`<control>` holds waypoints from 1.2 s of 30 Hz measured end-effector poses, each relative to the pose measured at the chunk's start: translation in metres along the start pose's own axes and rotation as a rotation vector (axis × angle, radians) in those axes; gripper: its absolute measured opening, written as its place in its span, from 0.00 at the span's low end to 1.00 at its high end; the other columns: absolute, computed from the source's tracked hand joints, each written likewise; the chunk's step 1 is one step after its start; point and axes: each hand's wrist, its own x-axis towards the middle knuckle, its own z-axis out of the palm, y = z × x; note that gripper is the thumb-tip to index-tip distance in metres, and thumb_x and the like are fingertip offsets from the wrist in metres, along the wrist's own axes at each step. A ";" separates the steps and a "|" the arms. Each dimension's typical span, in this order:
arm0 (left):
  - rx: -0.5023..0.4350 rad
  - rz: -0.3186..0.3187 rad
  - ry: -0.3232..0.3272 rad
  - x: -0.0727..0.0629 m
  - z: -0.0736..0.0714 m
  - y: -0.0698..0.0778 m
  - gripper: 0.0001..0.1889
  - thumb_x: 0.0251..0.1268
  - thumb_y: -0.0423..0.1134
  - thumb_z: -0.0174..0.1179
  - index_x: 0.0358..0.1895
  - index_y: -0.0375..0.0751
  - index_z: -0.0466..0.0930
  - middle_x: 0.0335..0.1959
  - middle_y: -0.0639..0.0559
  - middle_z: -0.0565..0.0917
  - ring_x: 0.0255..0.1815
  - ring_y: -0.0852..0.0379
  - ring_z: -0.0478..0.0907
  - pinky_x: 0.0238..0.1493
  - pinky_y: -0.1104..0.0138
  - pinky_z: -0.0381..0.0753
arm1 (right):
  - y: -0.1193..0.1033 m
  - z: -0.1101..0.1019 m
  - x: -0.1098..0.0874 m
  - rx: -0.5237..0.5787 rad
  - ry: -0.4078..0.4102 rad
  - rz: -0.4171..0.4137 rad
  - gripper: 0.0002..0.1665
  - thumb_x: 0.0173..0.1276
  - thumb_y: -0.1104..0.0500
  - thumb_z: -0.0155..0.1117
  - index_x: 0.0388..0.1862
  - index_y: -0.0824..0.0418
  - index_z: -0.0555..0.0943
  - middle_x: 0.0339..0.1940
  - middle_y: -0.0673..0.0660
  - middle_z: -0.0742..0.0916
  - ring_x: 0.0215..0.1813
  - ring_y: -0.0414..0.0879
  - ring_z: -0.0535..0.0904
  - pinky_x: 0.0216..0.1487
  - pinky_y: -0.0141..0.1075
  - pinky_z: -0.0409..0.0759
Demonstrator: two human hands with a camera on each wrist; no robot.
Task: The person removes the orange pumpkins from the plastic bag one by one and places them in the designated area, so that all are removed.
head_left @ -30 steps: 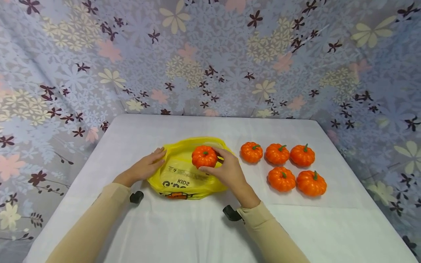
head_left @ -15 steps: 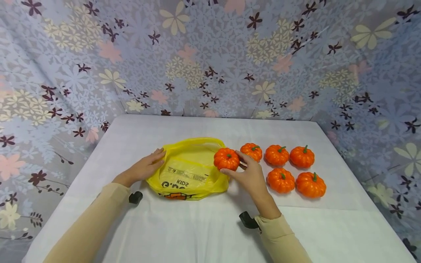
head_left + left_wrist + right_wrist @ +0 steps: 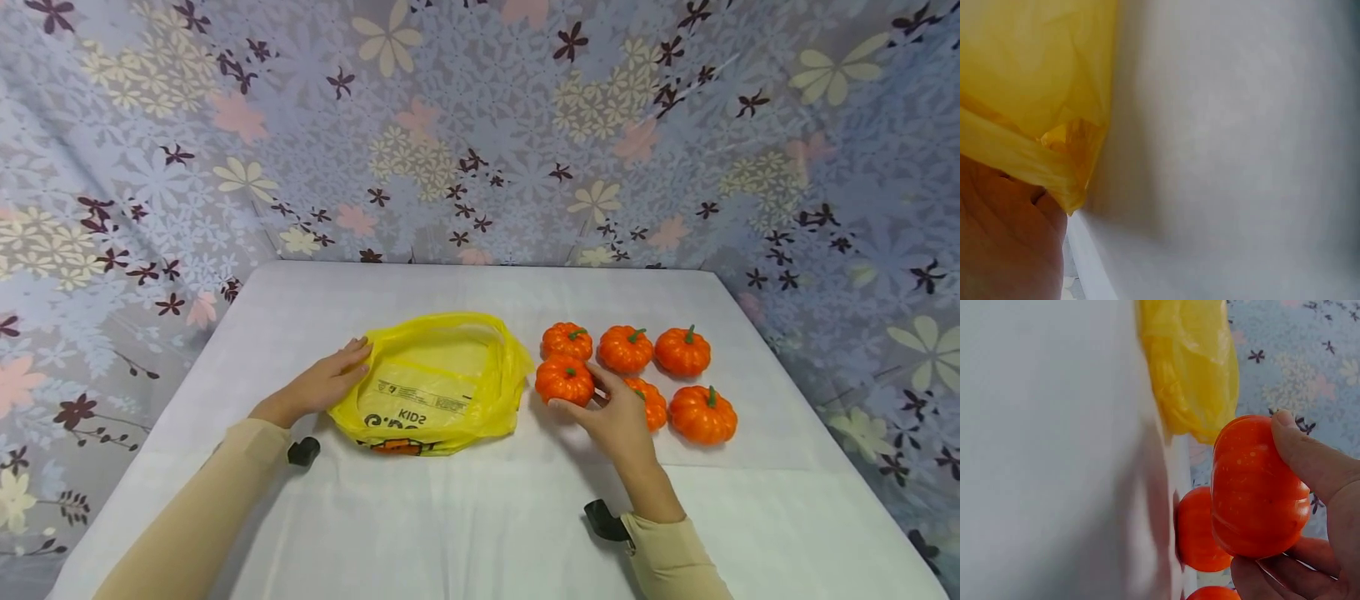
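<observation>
My right hand (image 3: 617,412) grips a small orange pumpkin (image 3: 564,381) with a green stem, thumb on the near side and fingers behind. In the right wrist view the held pumpkin (image 3: 1260,487) shows clear of the white cloth. A yellow plastic bag (image 3: 420,392) lies mouth-up left of it, with printed lettering on its inner side. My left hand (image 3: 324,382) rests against the bag's left rim, fingers extended along it. In the left wrist view the bag's edge (image 3: 1016,150) covers the fingers of that hand (image 3: 1010,231).
Several more pumpkins stand on the right: one (image 3: 567,341) behind the held pumpkin, others (image 3: 626,348) (image 3: 682,352) beside it, and a front pair (image 3: 649,405) (image 3: 702,415), the nearer-left one partly hidden by my hand. A white cloth (image 3: 420,525) covers the table; a floral curtain (image 3: 480,125) hangs behind.
My right hand has carried the pumpkin from over the bag's mouth rightward, to just in front of the other pumpkins. The left hand has stayed at the bag's left rim.
</observation>
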 end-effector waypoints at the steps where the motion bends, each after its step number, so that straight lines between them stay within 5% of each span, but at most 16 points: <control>1: -0.001 -0.003 0.001 0.000 0.000 0.000 0.31 0.83 0.52 0.41 0.80 0.41 0.52 0.82 0.45 0.46 0.81 0.40 0.38 0.76 0.42 0.39 | 0.001 -0.001 -0.001 -0.025 -0.001 0.009 0.52 0.55 0.49 0.83 0.73 0.67 0.70 0.69 0.66 0.77 0.69 0.59 0.72 0.67 0.51 0.73; 14: -0.007 -0.005 0.008 0.001 0.002 -0.001 0.31 0.83 0.51 0.40 0.80 0.41 0.52 0.82 0.44 0.45 0.81 0.39 0.38 0.77 0.43 0.39 | 0.008 0.008 -0.004 -0.194 -0.050 0.026 0.54 0.57 0.42 0.80 0.73 0.70 0.68 0.69 0.68 0.76 0.71 0.62 0.70 0.69 0.56 0.68; 36: 0.004 0.033 0.029 -0.002 0.009 -0.006 0.31 0.83 0.52 0.41 0.80 0.40 0.54 0.82 0.44 0.47 0.81 0.39 0.39 0.76 0.42 0.40 | 0.001 0.013 -0.018 -0.304 -0.074 0.030 0.58 0.59 0.40 0.77 0.75 0.71 0.63 0.69 0.72 0.75 0.67 0.65 0.72 0.67 0.59 0.69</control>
